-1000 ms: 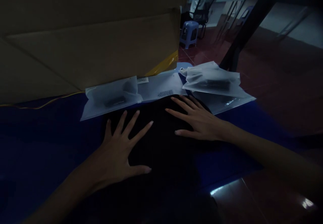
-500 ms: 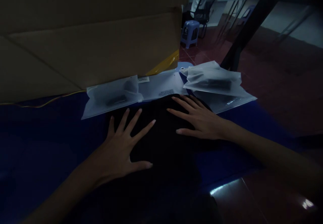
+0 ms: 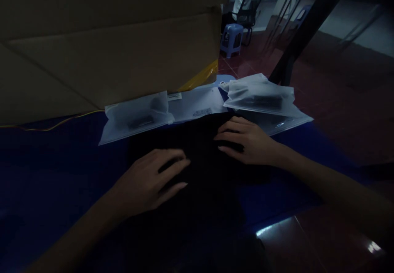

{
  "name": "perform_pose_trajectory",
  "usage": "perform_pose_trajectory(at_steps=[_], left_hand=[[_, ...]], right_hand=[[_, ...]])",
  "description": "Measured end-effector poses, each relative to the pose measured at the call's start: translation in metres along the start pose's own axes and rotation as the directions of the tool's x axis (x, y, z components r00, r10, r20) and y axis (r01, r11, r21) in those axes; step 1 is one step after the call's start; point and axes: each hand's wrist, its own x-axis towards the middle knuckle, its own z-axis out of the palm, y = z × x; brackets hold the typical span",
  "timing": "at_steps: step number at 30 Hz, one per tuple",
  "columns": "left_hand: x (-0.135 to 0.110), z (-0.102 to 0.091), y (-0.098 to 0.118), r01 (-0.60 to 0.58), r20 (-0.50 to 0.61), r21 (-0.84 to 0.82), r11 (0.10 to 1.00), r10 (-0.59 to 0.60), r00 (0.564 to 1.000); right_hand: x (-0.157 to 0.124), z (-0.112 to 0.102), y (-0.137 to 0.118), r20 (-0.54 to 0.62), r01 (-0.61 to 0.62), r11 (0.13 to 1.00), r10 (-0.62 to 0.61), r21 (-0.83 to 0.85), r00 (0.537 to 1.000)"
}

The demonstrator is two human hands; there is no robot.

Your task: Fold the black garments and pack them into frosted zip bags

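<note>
- Head view: cloth (image 3: pixel 200 170) lies just in front of the box (image 3: pixel 123 59).
- Fingers of left hand (image 3: pixel 150 182) and right hand (image 3: pixel 249 141) curl, bunching the cloth.
- Best to grip evenly, clear of the bags (image 3: pixel 135 117) beside the box.

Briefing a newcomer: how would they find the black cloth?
Before the big cardboard box lies a blue mat. On it, under the left hand and right hand, is the black cloth. Unlike the frosted bags beside it, it is dark and unbagged.

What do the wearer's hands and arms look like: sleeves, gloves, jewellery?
Left hand and right hand ungloved. Left forearm and right forearm uncovered to the frame edge, no sleeve visible. Nails longish. No ring, watch or bracelet discernible in dim light.
</note>
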Motion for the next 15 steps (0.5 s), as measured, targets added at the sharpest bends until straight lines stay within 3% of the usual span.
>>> perform_pose_trajectory(at_steps=[2, 4, 8, 11, 15], left_hand=[[-0.001, -0.007, 0.007, -0.104, -0.006, -0.079, 0.991, 0.103, 0.995], [-0.002, -0.013, 0.016, -0.157, 0.038, -0.173, 0.972, 0.166, 0.985], [-0.005, -0.015, 0.031, -0.077, 0.158, -0.329, 0.941, 0.135, 0.978], [-0.006, -0.01, 0.033, -0.023, 0.23, -0.399, 0.917, 0.124, 0.965], [-0.008, -0.004, 0.03, -0.009, 0.294, -0.383, 0.924, 0.131, 0.947]], right_hand=[[0.0, -0.007, 0.0, 0.031, 0.001, 0.995, -0.004, 0.104, 1.0], [0.001, -0.015, 0.0, 0.147, -0.037, 0.965, -0.002, 0.261, 0.989], [0.001, -0.025, -0.002, 0.364, -0.095, 0.851, -0.117, 0.517, 0.924], [0.0, -0.023, -0.008, 0.464, -0.107, 0.831, -0.194, 0.546, 0.864], [-0.002, -0.015, -0.022, 0.526, -0.071, 0.889, -0.202, 0.452, 0.826]])
